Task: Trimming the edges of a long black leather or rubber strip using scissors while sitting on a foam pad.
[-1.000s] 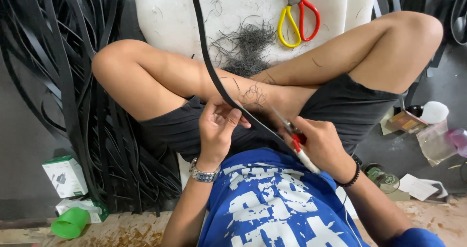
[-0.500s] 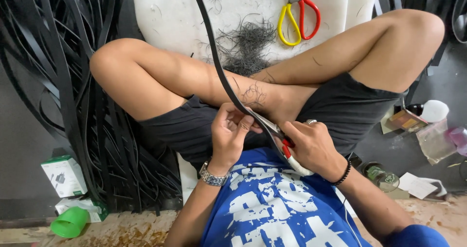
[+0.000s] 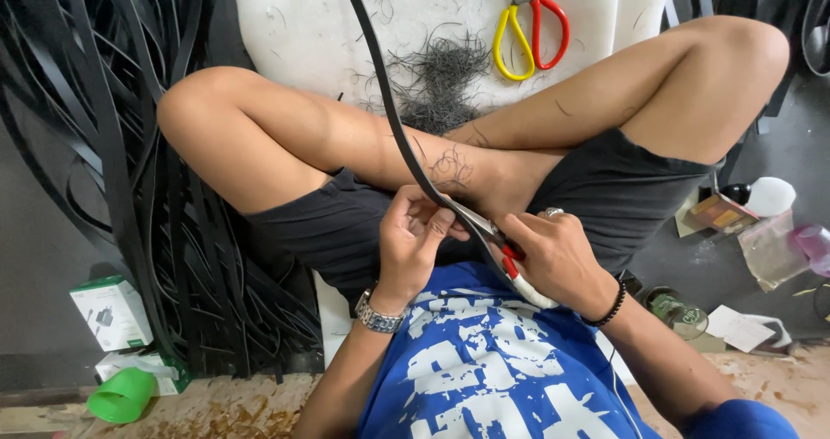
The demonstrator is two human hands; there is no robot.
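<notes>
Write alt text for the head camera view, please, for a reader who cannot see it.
A person sitting cross-legged holds a long black strip with the left hand while the right hand works small red-and-white clippers against it. Fine black trimmings and yellow-and-red scissors lie on a white sheet ahead; more black strips are heaped at left.

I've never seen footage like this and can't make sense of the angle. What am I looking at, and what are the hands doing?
A camera worn on a person's head looks down at their lap; they sit cross-legged. The left hand pinches a long black rubber strip that runs up out of the picture. The right hand grips red-and-white-handled scissors, their blades at the strip. Beyond the knees lies a white foam pad with a pile of thin black trimmings and spare yellow-and-red-handled scissors. More black strips are heaped on the left of the picture.
</notes>
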